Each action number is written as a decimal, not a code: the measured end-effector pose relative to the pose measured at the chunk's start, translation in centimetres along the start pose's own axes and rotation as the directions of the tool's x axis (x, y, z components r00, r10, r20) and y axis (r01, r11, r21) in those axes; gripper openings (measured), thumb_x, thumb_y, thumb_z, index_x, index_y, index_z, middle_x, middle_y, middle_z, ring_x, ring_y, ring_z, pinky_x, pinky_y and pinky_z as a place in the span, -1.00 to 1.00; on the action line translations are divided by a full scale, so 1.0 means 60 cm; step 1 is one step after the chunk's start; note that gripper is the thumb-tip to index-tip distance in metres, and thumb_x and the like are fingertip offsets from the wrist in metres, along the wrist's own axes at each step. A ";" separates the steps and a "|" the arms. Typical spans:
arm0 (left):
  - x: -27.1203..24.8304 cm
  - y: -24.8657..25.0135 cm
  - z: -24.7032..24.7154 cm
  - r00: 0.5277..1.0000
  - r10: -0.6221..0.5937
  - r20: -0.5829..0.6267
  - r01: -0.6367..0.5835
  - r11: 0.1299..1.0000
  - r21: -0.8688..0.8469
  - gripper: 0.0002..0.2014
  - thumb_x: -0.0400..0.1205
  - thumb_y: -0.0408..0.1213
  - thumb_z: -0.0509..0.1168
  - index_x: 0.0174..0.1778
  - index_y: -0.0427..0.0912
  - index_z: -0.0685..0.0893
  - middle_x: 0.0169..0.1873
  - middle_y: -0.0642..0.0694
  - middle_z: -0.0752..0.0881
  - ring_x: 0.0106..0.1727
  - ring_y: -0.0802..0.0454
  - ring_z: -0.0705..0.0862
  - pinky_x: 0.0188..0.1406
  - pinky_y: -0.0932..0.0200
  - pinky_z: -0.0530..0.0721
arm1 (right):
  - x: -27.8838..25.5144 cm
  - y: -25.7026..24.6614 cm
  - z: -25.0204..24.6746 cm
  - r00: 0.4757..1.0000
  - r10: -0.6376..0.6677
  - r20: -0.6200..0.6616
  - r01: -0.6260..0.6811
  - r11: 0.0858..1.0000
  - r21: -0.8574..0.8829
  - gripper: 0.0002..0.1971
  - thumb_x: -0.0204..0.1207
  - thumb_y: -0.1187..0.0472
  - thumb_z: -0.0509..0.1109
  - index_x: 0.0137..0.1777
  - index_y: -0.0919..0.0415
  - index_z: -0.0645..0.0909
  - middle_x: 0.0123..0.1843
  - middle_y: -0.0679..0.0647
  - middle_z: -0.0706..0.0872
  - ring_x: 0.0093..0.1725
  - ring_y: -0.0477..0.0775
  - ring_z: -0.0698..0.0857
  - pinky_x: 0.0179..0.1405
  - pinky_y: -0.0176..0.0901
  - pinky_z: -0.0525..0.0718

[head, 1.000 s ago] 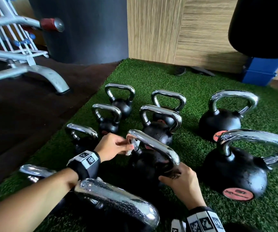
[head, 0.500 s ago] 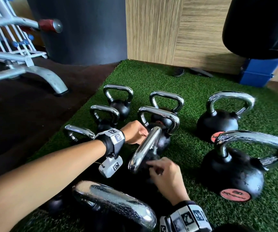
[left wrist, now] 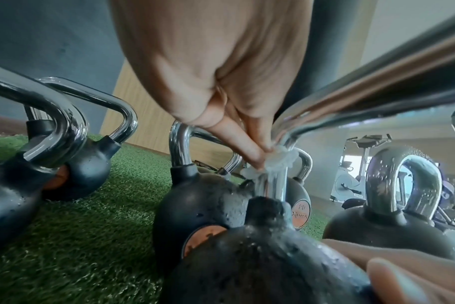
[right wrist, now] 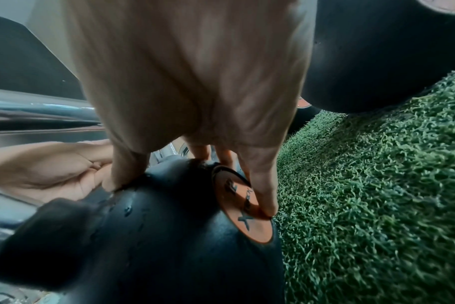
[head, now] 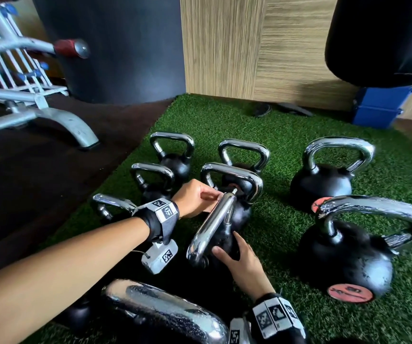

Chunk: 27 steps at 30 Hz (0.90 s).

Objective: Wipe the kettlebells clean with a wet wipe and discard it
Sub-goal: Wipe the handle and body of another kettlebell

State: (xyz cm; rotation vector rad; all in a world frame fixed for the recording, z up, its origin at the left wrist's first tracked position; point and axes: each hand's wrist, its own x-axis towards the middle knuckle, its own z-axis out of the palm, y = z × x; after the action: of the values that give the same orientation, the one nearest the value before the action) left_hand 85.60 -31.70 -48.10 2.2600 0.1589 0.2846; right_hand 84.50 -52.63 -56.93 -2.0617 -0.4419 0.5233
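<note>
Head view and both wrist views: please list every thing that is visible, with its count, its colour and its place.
kettlebell in hand: one, black with chrome handle, turned handle-end toward the camera, middle of the turf
other kettlebells: at least eight, black with chrome handles, standing around it
wet wipe: one, white, wrapped on the handle leg
turf: green, under the kettlebells
bench frame: grey metal, far left on dark floor
blue crate: one, far right by the wall
punching bag: black, upper right
left hand: its fingers pinch the wipe
right hand: grips the black body
</note>
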 end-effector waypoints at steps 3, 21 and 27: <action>0.002 0.006 -0.003 0.998 -0.009 0.058 0.015 0.995 -0.101 -0.76 0.60 -0.32 0.52 0.17 -0.24 0.84 0.03 -0.08 0.85 -0.09 0.34 0.75 0.00 0.36 0.73 | -0.003 0.000 0.003 1.000 -0.019 -0.017 0.019 1.000 0.017 0.05 0.26 -0.49 0.40 0.69 -0.02 0.19 0.64 0.04 0.38 0.60 0.03 0.38 0.59 -0.07 0.33; -0.047 0.058 -0.106 0.837 -0.146 0.527 0.318 0.914 -0.252 -0.84 0.56 -0.45 0.53 0.04 -0.35 0.83 -0.17 -0.10 0.88 -0.20 0.15 0.83 -0.19 0.34 0.76 | -0.006 -0.002 0.001 0.999 -0.025 -0.040 0.026 0.999 0.025 -0.04 0.36 -0.36 0.47 0.68 0.03 0.22 0.62 0.04 0.41 0.58 0.02 0.41 0.60 -0.05 0.35; -0.068 0.061 -0.116 0.790 -0.166 0.590 0.353 0.910 -0.216 -0.85 0.55 -0.48 0.53 0.03 -0.33 0.83 -0.17 -0.11 0.88 -0.19 0.12 0.84 -0.16 0.32 0.78 | -0.005 -0.003 0.000 0.999 -0.029 -0.037 0.030 0.999 0.027 -0.05 0.37 -0.35 0.47 0.67 0.03 0.23 0.63 0.03 0.39 0.60 0.01 0.38 0.62 -0.06 0.31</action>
State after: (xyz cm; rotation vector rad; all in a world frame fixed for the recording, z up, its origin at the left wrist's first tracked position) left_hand 79.95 -29.83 -41.55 1.8742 0.1043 -0.4835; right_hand 84.20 -52.69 -56.70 -2.0323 -0.4411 0.4710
